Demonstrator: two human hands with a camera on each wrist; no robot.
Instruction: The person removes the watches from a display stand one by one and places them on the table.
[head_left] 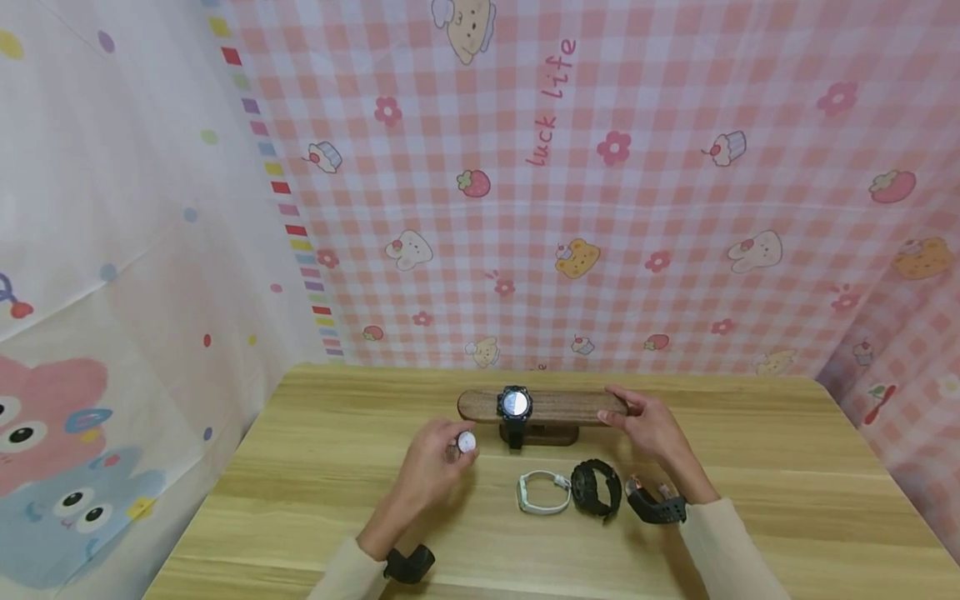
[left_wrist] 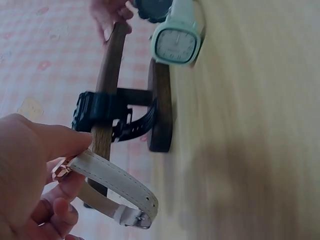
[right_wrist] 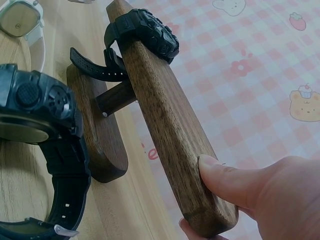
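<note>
A dark wooden watch stand (head_left: 558, 406) has a long rounded bar on a short post and base. Strapped round the bar left of its middle is a black digital-style watch (head_left: 515, 403). My right hand (head_left: 651, 425) grips the bar's right end, thumb on the near side in the right wrist view. Just off the bar's left end, my left hand (head_left: 437, 458) pinches a small white-faced watch (head_left: 467, 442) by its case. That watch's white leather strap (left_wrist: 117, 177) is buckled into a loop, seen in the left wrist view beside the bar's end; its dial is hidden there.
In front of the stand, a pale mint-and-white watch (head_left: 543, 492) and a chunky black watch (head_left: 596, 488) stand on the wooden table (head_left: 300, 467). Black straps with small devices circle the left (head_left: 409, 564) and right (head_left: 656, 502) wrists. A pink checked cloth (head_left: 660, 208) hangs behind.
</note>
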